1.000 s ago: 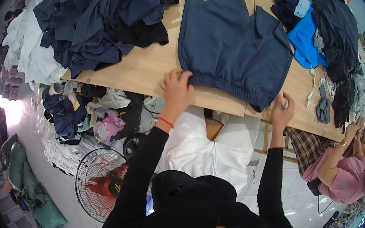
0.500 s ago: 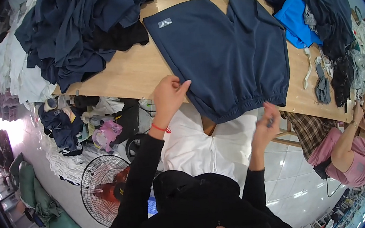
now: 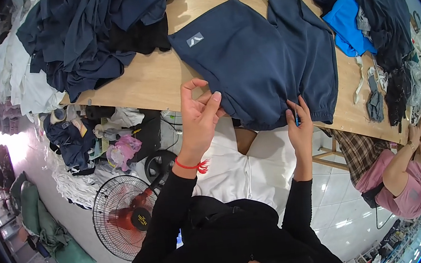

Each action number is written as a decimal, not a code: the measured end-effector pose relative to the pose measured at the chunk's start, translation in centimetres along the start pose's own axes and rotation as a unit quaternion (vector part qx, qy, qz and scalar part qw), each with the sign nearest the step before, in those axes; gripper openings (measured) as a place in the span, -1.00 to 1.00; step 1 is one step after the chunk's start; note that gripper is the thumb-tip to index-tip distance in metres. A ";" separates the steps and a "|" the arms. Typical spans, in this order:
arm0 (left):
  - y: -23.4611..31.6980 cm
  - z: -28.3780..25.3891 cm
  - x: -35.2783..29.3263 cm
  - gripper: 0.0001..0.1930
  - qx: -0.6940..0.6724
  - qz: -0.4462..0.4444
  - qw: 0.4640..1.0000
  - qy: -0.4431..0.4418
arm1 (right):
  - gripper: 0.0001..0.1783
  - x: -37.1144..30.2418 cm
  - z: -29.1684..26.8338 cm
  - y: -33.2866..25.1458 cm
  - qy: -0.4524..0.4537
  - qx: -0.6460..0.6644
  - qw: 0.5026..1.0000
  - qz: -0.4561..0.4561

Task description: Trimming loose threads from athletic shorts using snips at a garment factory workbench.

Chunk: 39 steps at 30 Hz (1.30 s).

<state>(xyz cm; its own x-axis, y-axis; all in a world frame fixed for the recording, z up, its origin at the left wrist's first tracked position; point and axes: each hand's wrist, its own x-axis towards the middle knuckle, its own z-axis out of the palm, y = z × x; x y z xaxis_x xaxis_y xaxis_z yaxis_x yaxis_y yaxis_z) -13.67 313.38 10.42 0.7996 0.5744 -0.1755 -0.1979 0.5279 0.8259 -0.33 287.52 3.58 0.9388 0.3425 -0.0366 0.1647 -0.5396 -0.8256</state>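
Note:
A pair of dark navy shorts lies on the wooden table, its gathered elastic waistband toward me and hanging over the near edge. A grey patch with a white mark shows on the far left leg. My left hand, a red string bracelet at its wrist, is closed on the left side seam near the waist, with the thumb on top. At the waistband, my right hand has its fingers drawn together against the cloth. A small blue tool, mostly hidden by the fingers, is in it.
Dark garments are heaped on the table at the far left, with blue and black clothes at the far right. A fan stands at my left, below a pile of scraps and bags. Another person in pink works at the right.
My right hand has moved up and left onto the waistband. My left hand has taken hold of the side seam, and the cloth there is bunched and pulled inward.

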 end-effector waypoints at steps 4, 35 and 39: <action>0.0 0.4 0.1 -0.61 0.011 0.013 1.000 -0.015 | -0.66 0.2 -0.3 2.2 0.024 -0.084 0.992 -0.095; -2.3 -5.7 3.3 -0.65 -0.032 -0.064 0.989 0.132 | -0.32 -4.6 -20.0 25.8 0.428 -0.364 0.827 -0.005; -2.7 -10.5 2.7 -0.60 -0.049 -0.076 0.980 0.178 | -0.44 -4.7 -20.0 25.3 0.415 -0.372 0.830 -0.028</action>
<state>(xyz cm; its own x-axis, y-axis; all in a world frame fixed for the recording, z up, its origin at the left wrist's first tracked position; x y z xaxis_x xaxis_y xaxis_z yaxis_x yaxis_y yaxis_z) -16.91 320.12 2.12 0.5787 0.6568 -0.4835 -0.1596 0.6726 0.7226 5.50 256.87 -5.86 0.7577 -0.0966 0.6454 0.0674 -0.9721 -0.2247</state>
